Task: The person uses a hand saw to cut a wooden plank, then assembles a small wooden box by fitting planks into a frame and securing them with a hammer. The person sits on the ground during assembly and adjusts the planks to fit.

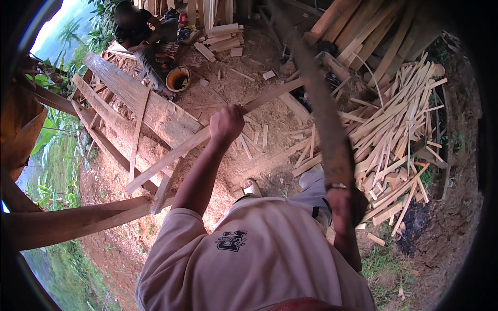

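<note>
My left hand (227,123) is closed around a long, narrow wooden strip (171,156). The strip slants from the lower left, over the sawdust-covered ground, to the upper right. On the right, my right hand (341,205) grips a large machete (321,93) held upright close to the camera. Its broad brown blade reaches up past the top edge and passes in front of the strip's far end. A shiny metal band shows where the blade meets the grip; the handle itself is mostly hidden in my fist.
A big heap of split wooden strips (394,140) lies to the right. Wide planks (145,106) lean at the left beside a thick beam (78,220). A person (137,39) sits at the back left near a bucket (178,79). Stacked boards (223,39) stand behind.
</note>
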`<state>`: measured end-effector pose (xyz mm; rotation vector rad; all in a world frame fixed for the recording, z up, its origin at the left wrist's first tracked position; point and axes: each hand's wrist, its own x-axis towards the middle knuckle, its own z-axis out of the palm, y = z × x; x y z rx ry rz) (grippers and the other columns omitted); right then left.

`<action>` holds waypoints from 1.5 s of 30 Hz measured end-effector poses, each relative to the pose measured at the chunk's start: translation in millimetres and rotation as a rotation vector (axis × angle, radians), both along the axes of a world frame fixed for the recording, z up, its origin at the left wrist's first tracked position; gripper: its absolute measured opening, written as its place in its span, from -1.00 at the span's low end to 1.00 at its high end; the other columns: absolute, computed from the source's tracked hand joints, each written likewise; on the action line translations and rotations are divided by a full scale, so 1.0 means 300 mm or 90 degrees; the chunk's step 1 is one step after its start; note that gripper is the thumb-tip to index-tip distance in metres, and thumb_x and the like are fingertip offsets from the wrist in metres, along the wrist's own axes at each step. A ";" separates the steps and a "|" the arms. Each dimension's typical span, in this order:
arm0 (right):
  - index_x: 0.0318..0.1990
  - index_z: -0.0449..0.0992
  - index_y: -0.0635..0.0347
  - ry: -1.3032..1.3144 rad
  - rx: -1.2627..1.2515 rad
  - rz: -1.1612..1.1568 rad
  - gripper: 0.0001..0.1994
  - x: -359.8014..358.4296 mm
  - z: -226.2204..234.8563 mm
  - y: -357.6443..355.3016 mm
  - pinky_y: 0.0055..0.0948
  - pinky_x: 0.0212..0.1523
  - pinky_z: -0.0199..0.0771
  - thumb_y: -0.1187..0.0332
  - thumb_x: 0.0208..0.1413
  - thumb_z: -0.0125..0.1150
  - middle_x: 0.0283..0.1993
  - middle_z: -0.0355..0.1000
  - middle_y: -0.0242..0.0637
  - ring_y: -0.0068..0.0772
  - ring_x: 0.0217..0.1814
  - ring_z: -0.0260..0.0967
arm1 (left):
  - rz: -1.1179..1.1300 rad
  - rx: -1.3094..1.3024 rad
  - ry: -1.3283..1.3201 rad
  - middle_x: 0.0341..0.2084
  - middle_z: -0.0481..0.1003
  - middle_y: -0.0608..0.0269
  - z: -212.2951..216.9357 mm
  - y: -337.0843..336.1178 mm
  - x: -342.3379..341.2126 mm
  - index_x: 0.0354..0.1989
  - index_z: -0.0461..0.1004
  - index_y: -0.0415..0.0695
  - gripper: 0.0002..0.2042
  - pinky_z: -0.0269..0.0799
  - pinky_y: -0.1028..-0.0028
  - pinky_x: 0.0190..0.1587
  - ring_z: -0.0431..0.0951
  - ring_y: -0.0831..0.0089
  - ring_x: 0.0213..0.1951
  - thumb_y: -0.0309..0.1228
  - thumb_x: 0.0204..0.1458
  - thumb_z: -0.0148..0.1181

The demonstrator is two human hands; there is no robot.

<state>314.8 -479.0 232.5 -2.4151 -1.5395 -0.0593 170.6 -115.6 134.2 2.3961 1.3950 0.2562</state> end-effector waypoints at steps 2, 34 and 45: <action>-0.47 0.35 0.20 0.521 0.310 0.005 -0.74 -0.014 -0.160 0.085 -0.48 -0.58 0.13 0.38 0.32 0.07 -0.63 0.29 -0.41 -0.67 -0.60 0.20 | 0.003 0.026 -0.030 -0.46 0.60 -0.16 0.018 -0.036 -0.036 -0.33 0.57 -0.16 -0.64 0.54 -0.02 -0.26 0.64 -0.15 -0.36 -0.16 0.30 -0.04; -0.40 0.41 0.19 0.734 0.193 -0.164 -0.77 0.018 -0.375 -0.004 -0.56 -0.59 -0.03 0.29 0.29 0.14 -0.61 0.14 -0.56 -0.70 -0.61 0.04 | -0.127 0.044 -0.242 -0.47 0.54 0.04 0.317 -0.309 -0.027 -0.29 0.46 -0.19 -0.46 0.48 0.15 -0.41 0.59 0.05 -0.46 0.15 0.26 0.02; -0.25 0.50 0.26 0.715 0.176 -0.269 -0.80 0.003 -0.333 -0.045 -0.56 -0.59 0.00 0.29 0.29 0.13 -0.56 0.20 -0.52 -0.69 -0.58 0.09 | 0.163 0.134 -0.078 -0.45 0.60 -0.16 0.185 0.474 -0.489 -0.12 0.42 -0.23 -0.51 0.55 0.00 -0.29 0.66 -0.06 -0.38 0.05 0.26 0.02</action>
